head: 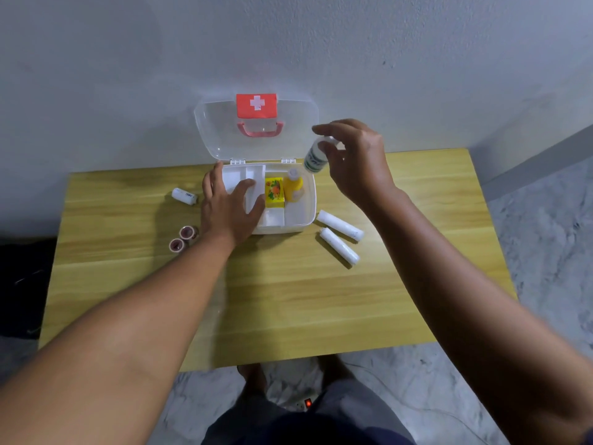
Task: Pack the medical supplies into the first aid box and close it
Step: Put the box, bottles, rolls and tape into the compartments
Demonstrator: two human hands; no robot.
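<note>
The wooden table [288,300] carries the first aid box [301,216], white, its clear lid [221,123] raised against the wall. Inside stand a yellow carton [274,192] and a yellow bottle [293,184]. The left hand [229,208] lies open, flat across the white tray [236,176]. The right hand [356,162] grips a white bottle [314,159] above the box's right rim. Two gauze rolls [340,224] lie just right of the box.

My left hand [229,209] flat on open first aid box [300,216] tray; right hand [354,159] holding white bottle [316,157] above box; two gauze rolls [340,234] on table [288,300].
</note>
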